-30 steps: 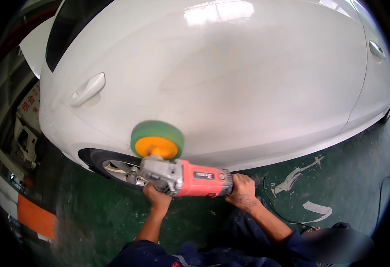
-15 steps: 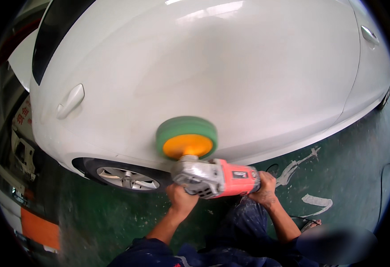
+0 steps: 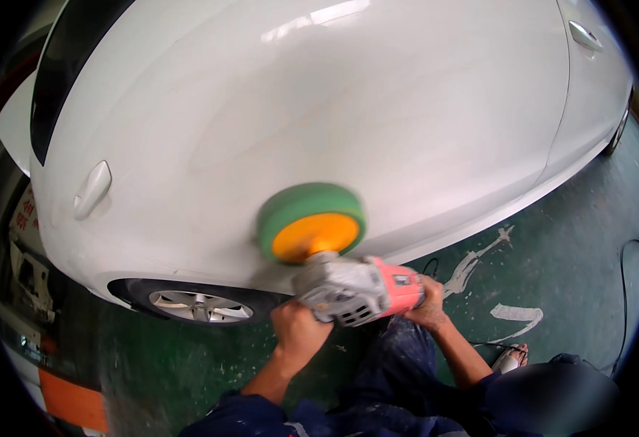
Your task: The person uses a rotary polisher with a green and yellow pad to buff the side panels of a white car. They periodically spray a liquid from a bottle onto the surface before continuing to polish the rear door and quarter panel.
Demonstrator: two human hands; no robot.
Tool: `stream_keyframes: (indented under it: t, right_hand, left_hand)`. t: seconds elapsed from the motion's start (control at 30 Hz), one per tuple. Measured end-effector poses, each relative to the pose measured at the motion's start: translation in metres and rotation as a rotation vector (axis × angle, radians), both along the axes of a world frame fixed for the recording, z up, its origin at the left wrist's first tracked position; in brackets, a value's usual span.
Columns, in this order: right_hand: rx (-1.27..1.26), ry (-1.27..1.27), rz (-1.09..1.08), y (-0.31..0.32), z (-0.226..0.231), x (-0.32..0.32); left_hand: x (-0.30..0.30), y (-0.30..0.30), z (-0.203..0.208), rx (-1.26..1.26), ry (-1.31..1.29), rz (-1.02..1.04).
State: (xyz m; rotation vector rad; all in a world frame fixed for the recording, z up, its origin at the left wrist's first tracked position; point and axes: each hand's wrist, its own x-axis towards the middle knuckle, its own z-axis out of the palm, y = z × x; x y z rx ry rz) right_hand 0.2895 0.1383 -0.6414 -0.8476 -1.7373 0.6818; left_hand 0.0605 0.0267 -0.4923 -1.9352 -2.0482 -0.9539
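Observation:
A red-and-silver electric polisher [image 3: 356, 289] is held in both of my hands, low against a white car's side panel [image 3: 407, 131]. Its green foam pad [image 3: 305, 206], on an orange-yellow backing [image 3: 318, 237], rests on the panel, tilted and blurred at the rim. My left hand [image 3: 301, 331] is closed at the silver gear head's near side, where the grip under it is hidden. Around the rear end of the red body, my right hand [image 3: 427, 302] is closed, its palm side out of sight.
Below the panel is a car wheel [image 3: 201, 306]. White door handles [image 3: 92, 191] sit at left and far right. A black cord [image 3: 624, 306] lies on the green floor [image 3: 181, 379] at right. An orange board [image 3: 73, 402] and a loose car part [image 3: 34, 280] are at left.
The polisher has moved rightward along the panel, with its body turned a little. The car appears shifted left in view. Both hands keep their hold.

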Motion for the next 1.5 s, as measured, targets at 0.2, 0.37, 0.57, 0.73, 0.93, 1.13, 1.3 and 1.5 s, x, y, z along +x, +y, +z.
stream_keyframes:
  t: [0.2, 0.37, 0.57, 0.73, 0.93, 1.13, 1.3, 1.5]
  right_hand:
    - [0.004, -0.287, 0.125, -0.001, 0.004, -0.022]
    - [0.010, -0.219, 0.102, 0.000, -0.003, -0.006]
    - [-0.141, 0.058, 0.053, 0.016, -0.016, 0.037]
    - [-0.124, 0.110, -0.119, 0.027, -0.026, 0.084]
    - [-0.074, 0.186, -0.288, 0.032, -0.012, 0.101]
    - [-0.144, 0.290, -0.195, 0.030, -0.029, 0.086]
    - [-0.148, 0.196, -0.044, 0.017, -0.008, 0.032]
    - [0.012, -0.113, 0.047, -0.015, 0.025, -0.032]
  left_hand:
    - [-0.033, -0.028, -0.025, 0.138, -0.113, 0.016]
    - [-0.016, -0.021, -0.027, 0.093, -0.144, -0.008]
    - [0.046, 0.016, 0.003, -0.225, 0.092, -0.030]
    - [0.126, 0.078, 0.046, -0.251, 0.317, -0.293]
    - [0.171, 0.101, 0.062, -0.129, 0.476, -0.445]
    - [0.136, 0.077, 0.046, 0.035, 0.391, -0.412]
    - [0.043, 0.032, 0.025, 0.148, 0.332, -0.218]
    - [-0.057, -0.036, -0.013, 0.204, 0.138, 0.003]
